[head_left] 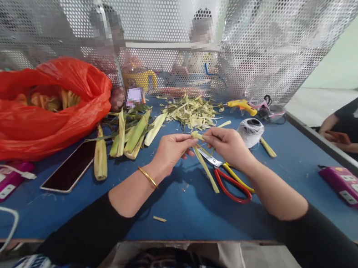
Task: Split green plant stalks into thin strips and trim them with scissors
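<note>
Both hands meet over the middle of the blue table, pinching a pale green strip of plant leaf (208, 176) that looks like corn husk. My left hand (176, 149), below a gold bangle, has thumb and forefinger closed on its folded upper part. My right hand (227, 144) grips the same piece from the other side; one long end hangs down. Under the right hand lie scissors (233, 187) with one red and one yellow handle, their blades partly covered. Just beyond that hand stands a spool of white thread (251, 132).
Whole husks (137, 134) and a heap of shredded scraps (192, 111) lie at the back. A red plastic bag (69, 121), a phone (69, 168) and a purple box (4, 183) are on the left. A yellow glue gun (242, 106) and another purple box (352, 186) sit right. A perforated metal screen (157, 13) bounds the back.
</note>
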{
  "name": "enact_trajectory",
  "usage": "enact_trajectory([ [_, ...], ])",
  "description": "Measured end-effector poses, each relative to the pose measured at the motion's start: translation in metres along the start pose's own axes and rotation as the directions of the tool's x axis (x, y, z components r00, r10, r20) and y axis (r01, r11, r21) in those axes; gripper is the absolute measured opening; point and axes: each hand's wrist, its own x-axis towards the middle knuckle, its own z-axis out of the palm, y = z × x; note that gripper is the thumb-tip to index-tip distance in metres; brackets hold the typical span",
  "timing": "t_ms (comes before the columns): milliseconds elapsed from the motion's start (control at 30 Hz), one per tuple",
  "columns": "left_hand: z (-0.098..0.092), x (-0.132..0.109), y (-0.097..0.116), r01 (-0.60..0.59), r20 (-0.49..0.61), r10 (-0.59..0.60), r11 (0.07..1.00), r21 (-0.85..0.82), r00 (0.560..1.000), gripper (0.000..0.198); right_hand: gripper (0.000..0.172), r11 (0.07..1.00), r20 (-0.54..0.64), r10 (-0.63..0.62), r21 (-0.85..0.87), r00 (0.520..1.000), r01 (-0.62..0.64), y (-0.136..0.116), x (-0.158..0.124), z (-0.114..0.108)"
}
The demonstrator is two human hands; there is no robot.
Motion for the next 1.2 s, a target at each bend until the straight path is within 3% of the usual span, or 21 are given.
enact_trajectory([
  [233, 0.0, 0.0, 0.0, -0.008, 0.101, 0.003, 0.998, 0.055, 0.995, 0.008, 0.022, 0.998, 0.061, 0.054, 0.033, 0.997, -0.056, 0.002, 0.001, 0.0],
  [400, 0.0, 0.0, -0.001, 0.049, 0.107, -0.051, 0.999, 0.022, 0.993, 0.008, 0.007, 0.996, -0.007, 0.027, 0.087, 1.0, -0.027, 0.006, -0.001, 0.006],
  [533, 0.001, 0.001, -0.002, 0.138, 0.109, -0.128, 0.986, -0.089, 0.986, 0.009, 0.002, 0.998, -0.018, -0.06, 0.003, 0.998, 0.06, 0.004, -0.003, 0.009],
  [600, 0.002, 0.0, -0.003, 0.14, 0.104, -0.13, 0.986, -0.094, 0.986, 0.007, 0.008, 0.994, -0.024, -0.079, -0.075, 0.997, 0.077, 0.002, -0.004, 0.01],
  [767, 0.006, -0.005, -0.002, 0.06, 0.08, -0.065, 0.996, 0.064, 0.995, 0.011, 0.021, 0.955, 0.045, -0.11, -0.27, 0.993, 0.118, -0.002, -0.009, 0.011],
  [867, 0.008, -0.007, -0.003, 0.023, 0.067, -0.037, 0.98, 0.196, 0.997, 0.018, 0.025, 0.894, 0.053, -0.226, -0.385, 0.973, 0.229, -0.001, -0.01, 0.01],
  [967, 0.007, -0.007, -0.007, 0.008, 0.091, -0.036, 0.957, 0.289, 0.995, 0.018, 0.018, 0.868, 0.022, -0.321, -0.392, 0.947, 0.304, 0.0, -0.009, 0.007],
  [1067, 0.005, -0.006, -0.011, -0.031, 0.181, -0.031, 0.944, 0.327, 0.983, 0.018, 0.013, 0.926, 0.017, -0.24, -0.296, 0.971, 0.235, 0.001, -0.006, 0.005],
  [1200, 0.003, -0.008, -0.01, -0.066, 0.328, -0.055, 0.936, 0.346, 0.943, 0.013, 0.016, 0.992, 0.018, 0.002, -0.13, 1.0, 0.0, 0.001, -0.003, 0.005],
])
